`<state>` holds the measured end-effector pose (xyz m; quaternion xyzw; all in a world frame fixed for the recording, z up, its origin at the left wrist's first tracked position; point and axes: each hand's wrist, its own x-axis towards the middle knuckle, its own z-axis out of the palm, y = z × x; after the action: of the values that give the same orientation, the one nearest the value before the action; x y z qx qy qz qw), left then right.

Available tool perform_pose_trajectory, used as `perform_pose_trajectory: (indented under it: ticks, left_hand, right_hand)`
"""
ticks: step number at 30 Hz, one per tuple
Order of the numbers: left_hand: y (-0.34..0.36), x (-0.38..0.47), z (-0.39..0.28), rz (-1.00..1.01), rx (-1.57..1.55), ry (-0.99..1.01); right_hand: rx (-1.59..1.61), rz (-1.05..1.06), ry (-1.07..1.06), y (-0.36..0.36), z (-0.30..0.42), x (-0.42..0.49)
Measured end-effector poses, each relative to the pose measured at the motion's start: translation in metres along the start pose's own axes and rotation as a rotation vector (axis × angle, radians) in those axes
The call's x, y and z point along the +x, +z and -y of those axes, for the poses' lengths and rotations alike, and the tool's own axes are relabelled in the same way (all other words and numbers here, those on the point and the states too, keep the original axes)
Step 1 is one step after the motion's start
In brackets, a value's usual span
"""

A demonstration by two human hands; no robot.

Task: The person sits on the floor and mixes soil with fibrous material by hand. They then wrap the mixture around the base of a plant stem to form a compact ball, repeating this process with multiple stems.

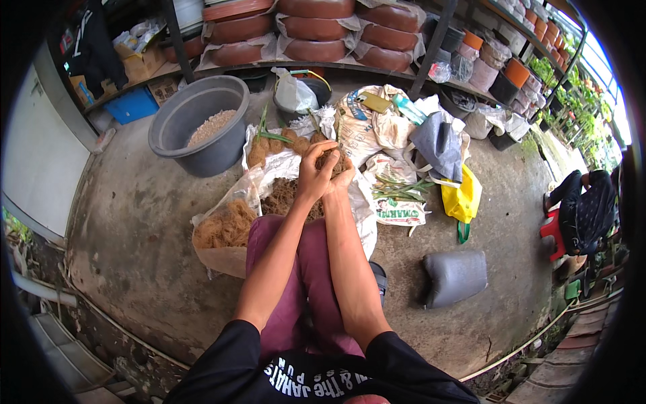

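My left hand [314, 169] and my right hand [341, 178] are cupped together around a ball of brown coconut fibre [330, 160], pressed between both palms. Just beyond them, several fibre balls [275, 145] stand in a row on a white sack [364, 212], and long green leaves [262, 126] rise from some. Dark loose fibre [282, 194] lies below my hands on the same sack. A clear plastic bag [222, 252] of lighter coconut fibre [227, 224] is beside my knee at the left. Cut green leaves [401, 192] rest on a printed bag to the right.
A large grey tub [202, 164] with pale granules stands at the left back. A phone [373, 101] and bottle [410, 109] lie on a full sack [348, 136]. A yellow bag [463, 194] and grey cushion [455, 279] are rightward. A person [588, 212] sits at far right.
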<state>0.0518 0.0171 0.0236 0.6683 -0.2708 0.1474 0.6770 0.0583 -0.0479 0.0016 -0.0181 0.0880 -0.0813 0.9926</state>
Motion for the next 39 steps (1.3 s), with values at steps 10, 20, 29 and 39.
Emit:
perform_pose_trajectory:
  ticks: [10, 20, 29, 39]
  left_hand:
    - [-0.001, -0.001, -0.003, -0.181, -0.243, -0.362]
    - [-0.015, 0.005, -0.014, -0.234, -0.918, -0.678]
    - [-0.033, 0.011, 0.040, -0.079, -1.098, -0.660]
    - [-0.094, 0.014, 0.011, -0.333, -1.103, -0.573]
  right_hand:
    - [-0.687, -0.117, -0.374, 0.019, -0.008, -0.014]
    - [-1.247, 0.052, -0.732, 0.028, -0.024, -0.023]
    - [-1.528, 0.159, -0.934, 0.035, -0.035, -0.023]
    - [-2.008, 0.762, -0.661, 0.090, -0.056, -0.020]
